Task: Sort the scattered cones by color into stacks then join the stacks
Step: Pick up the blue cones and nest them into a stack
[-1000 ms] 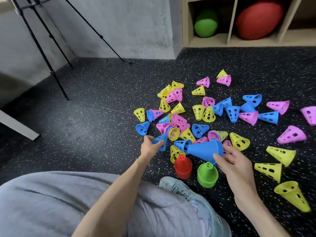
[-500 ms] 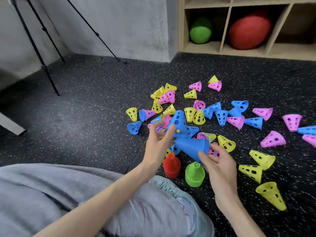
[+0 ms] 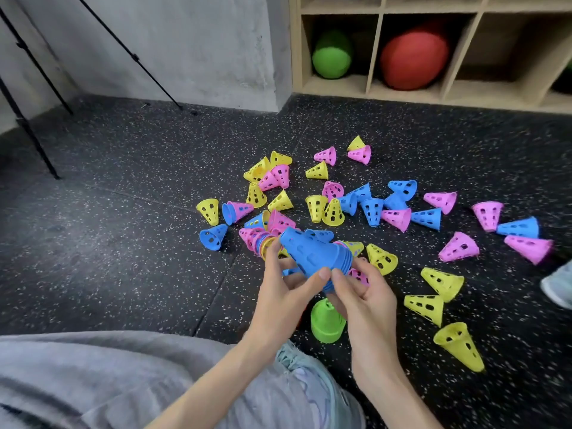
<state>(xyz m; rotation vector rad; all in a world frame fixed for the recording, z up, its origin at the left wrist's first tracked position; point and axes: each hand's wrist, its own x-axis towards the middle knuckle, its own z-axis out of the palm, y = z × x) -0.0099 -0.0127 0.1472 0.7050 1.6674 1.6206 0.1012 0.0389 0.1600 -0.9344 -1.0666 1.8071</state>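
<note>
Both hands hold a stack of blue cones (image 3: 312,252) above the floor, its tip pointing up and left. My left hand (image 3: 286,287) grips the stack's narrow part from the left; my right hand (image 3: 360,292) holds its wide rims from the right. A green cone stack (image 3: 326,320) stands upright just below the hands. The red stack is hidden behind my hands. Loose yellow (image 3: 442,281), pink (image 3: 458,247) and blue (image 3: 427,218) cones lie scattered on the black speckled floor beyond.
A wooden shelf (image 3: 374,51) at the back holds a green ball (image 3: 331,55) and a red ball (image 3: 413,55). Tripod legs (image 3: 31,131) stand at left. My grey-clad leg (image 3: 123,379) fills the foreground. A shoe (image 3: 557,284) shows at the right edge.
My left hand picked a blue cone off the floor, carried it right and pushed it onto the blue stack in my right hand. Both hands now hold the stack together.
</note>
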